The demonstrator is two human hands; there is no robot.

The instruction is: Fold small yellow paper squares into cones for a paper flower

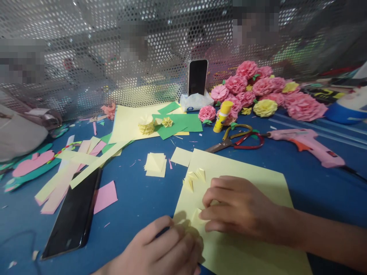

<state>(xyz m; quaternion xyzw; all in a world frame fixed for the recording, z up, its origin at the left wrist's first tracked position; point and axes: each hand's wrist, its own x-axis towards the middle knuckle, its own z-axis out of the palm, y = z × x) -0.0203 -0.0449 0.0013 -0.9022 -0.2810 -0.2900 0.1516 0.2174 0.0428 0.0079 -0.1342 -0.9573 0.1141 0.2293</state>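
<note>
A pale yellow paper sheet (272, 183) lies on the blue table under both hands. My right hand (241, 210) rests on it with curled fingers, its fingertips on a small folded yellow paper piece (196, 217). Beside that piece, my left hand (169, 244) is closed over the sheet's left edge; whatever its fingers hold is hidden. Several folded paper pieces (189, 185) sit near the sheet's upper left corner. Farther left is a stack of small yellow paper squares (155, 165), with a single paper piece (181, 157) to its right.
Scissors (225, 144), a glue stick (223, 117) and a pink glue gun (309, 143) lie or stand beyond the sheet. Pink paper flowers (266, 91) are heaped behind. Leftward are a phone (73, 217) and paper strips (99, 164). A perforated metal panel (94, 72) bounds the back.
</note>
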